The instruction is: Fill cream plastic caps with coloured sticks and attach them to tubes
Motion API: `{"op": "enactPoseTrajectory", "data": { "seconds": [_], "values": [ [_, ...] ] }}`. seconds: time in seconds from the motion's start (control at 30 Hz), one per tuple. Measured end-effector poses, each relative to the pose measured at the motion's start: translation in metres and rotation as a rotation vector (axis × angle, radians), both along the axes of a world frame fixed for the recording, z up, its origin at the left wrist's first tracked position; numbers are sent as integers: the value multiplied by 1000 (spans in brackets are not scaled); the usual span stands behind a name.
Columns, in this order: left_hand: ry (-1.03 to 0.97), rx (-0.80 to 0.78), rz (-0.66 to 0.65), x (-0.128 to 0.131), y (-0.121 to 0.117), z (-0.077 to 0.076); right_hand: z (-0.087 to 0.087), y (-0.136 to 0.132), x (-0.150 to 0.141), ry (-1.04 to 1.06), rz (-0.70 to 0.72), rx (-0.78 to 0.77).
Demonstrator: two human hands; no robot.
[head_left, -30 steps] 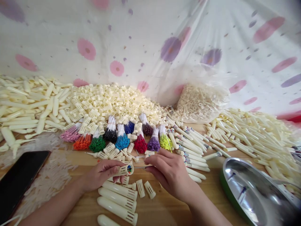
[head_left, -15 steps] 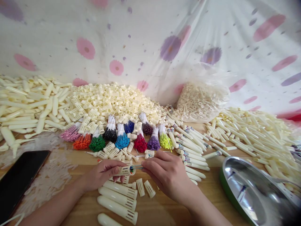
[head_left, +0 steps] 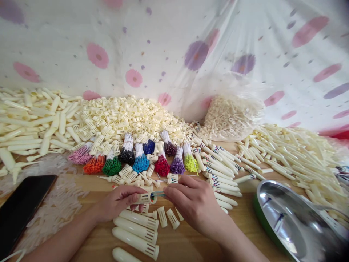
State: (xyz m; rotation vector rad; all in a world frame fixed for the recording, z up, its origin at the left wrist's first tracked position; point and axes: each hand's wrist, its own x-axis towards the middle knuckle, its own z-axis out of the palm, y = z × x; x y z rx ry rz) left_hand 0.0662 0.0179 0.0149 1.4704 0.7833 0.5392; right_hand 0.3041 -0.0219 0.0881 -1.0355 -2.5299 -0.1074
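Observation:
My left hand point(head_left: 124, 198) is closed around a cream slotted plastic sleeve point(head_left: 145, 198), its round open end turned to the right. Coloured bits show inside that opening. My right hand point(head_left: 191, 200) pinches thin bluish, clear-looking sticks point(head_left: 160, 194) whose far ends reach into the sleeve's mouth; how many cannot be made out. Just below lie loose slotted sleeves point(head_left: 172, 218) and a row of cream pen barrels point(head_left: 135, 238) with slotted ends. Behind the hands stand bundles of white-stemmed refills with coloured ends, among them red point(head_left: 161, 166), blue point(head_left: 140, 163) and green point(head_left: 111, 166).
A heap of slotted sleeves point(head_left: 131, 114) spreads along the back, beside a clear bag of small parts point(head_left: 233, 118). Barrels with coloured tips point(head_left: 222, 178) lie right of centre. A shiny metal pan point(head_left: 289, 222) stands at right, a phone point(head_left: 23, 211) at left by clear plastic pieces point(head_left: 56, 203).
Both hands keep nearly the same pose, with the thin sticks still at the sleeve's opening. The whole view has shifted very slightly.

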Motion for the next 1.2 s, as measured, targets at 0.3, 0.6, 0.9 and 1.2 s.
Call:
{"op": "enactPoseTrajectory", "data": {
  "seconds": [0.3,0.6,0.9,1.2],
  "values": [
    [29,65,85,0,-1,-5,-2,1,-3,99,-32,-36],
    [-71,20,34,0,-2,-2,1,-2,0,47,-9,-10],
    [18,-50,-89,3,0,11,6,-1,3,34,22,65],
    [74,-284,-117,2,-4,4,9,-3,2,-4,101,70]
  ]
}}
